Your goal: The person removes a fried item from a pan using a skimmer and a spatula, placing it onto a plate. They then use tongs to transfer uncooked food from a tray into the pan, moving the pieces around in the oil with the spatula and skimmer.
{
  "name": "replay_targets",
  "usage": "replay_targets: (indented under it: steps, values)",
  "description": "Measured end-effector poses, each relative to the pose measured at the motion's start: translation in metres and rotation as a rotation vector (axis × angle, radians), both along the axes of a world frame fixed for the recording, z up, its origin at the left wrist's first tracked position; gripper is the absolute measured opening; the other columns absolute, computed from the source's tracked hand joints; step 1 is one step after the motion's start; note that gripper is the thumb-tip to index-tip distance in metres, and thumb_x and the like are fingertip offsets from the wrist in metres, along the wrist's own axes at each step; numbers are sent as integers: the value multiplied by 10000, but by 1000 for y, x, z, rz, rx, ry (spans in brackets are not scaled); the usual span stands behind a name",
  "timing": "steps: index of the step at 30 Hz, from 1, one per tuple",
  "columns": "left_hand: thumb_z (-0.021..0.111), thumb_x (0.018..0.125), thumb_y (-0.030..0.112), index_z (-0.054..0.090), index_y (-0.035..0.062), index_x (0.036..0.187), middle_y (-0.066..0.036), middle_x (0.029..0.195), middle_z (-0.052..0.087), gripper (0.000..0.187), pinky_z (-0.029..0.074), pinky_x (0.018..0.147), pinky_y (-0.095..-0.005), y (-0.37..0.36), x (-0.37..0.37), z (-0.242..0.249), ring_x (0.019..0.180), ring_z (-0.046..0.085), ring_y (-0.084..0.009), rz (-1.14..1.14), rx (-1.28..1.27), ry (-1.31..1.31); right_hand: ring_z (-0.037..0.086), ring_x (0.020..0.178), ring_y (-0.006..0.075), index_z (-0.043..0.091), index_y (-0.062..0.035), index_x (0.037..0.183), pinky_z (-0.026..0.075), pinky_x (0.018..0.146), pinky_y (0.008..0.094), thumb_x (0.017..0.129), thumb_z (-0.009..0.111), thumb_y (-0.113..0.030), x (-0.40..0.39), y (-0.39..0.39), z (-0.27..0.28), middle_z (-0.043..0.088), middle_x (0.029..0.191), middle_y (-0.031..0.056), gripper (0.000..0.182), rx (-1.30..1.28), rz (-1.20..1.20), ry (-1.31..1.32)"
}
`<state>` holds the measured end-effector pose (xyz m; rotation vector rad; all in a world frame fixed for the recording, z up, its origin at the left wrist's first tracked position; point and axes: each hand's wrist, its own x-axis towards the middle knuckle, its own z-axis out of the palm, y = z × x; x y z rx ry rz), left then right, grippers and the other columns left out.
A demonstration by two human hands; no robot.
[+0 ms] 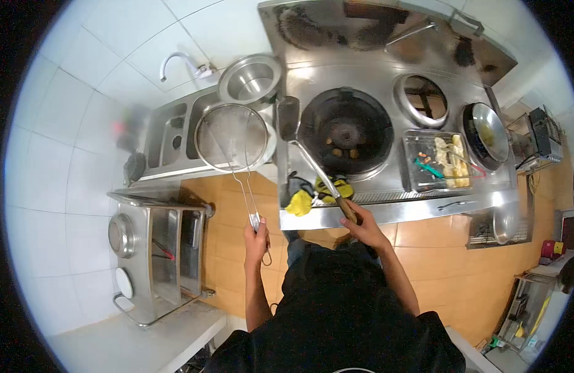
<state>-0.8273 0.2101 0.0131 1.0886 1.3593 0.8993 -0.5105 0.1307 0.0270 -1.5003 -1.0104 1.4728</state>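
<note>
My left hand (257, 241) is closed round the handle of a wide wire-mesh skimmer (232, 137), whose round basket is over the sink's right end, by a pale round rim partly hidden under it. In my right hand (364, 225) is the wooden grip of a long metal wok spatula (309, 158). Its blade hangs over the steel stove top, left of the dark wok burner (346, 132). Several small brown lumps lie in the burner's bowl. Yellow-and-grey gloves (300, 194) rest on the stove's front edge, beside the spatula's shaft.
A steel pot (250, 79) stands behind the skimmer, near a white faucet (186, 61). On the stove's right are a tray of food pieces (437, 163), a burner ring (422, 101) and a pan (486, 133). A steel cart (163, 248) is at left.
</note>
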Motion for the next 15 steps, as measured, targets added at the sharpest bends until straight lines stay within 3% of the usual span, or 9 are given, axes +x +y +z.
replay_targets:
  steps: [1, 2, 9, 12, 15]
  values:
    - [546, 1013, 237, 481, 88, 935, 34, 577, 407, 181, 337, 360, -257, -10, 20, 8, 414, 390, -66, -13, -14, 2, 614, 954, 172, 470, -9, 1430, 510, 856, 324, 919, 711, -252, 15, -4, 0, 661, 1102, 113, 615, 87, 0, -54]
    - [552, 1009, 253, 474, 96, 953, 40, 583, 397, 184, 334, 364, -254, -17, 40, 11, 420, 388, -66, -30, -28, 6, 540, 1176, 198, 479, 30, 1408, 420, 1024, 347, 925, 706, -249, 29, -12, 7, 609, 1300, 148, 602, 68, -17, -26]
    - [512, 1034, 253, 488, 75, 967, 34, 564, 377, 191, 337, 370, -256, -47, 239, 10, 407, 374, -71, -190, -114, -261, 565, 1143, 188, 477, 12, 1409, 437, 988, 332, 983, 612, -231, 141, -66, 61, 620, 1292, 191, 508, 184, -125, -188]
    - [498, 1039, 259, 455, 86, 920, 31, 583, 372, 214, 338, 378, -266, -53, 320, 23, 416, 371, -79, -290, -167, -293, 578, 1098, 181, 473, 15, 1404, 457, 948, 331, 997, 587, -233, 169, -88, 56, 642, 1239, 186, 490, 149, -289, -188]
    - [493, 1041, 250, 436, 90, 896, 25, 607, 381, 223, 356, 391, -272, -57, 381, 21, 435, 389, -82, -428, -231, -310, 643, 982, 258, 496, 18, 1368, 493, 844, 336, 986, 589, -204, 183, -102, 40, 654, 1141, 234, 451, 325, -503, -342]
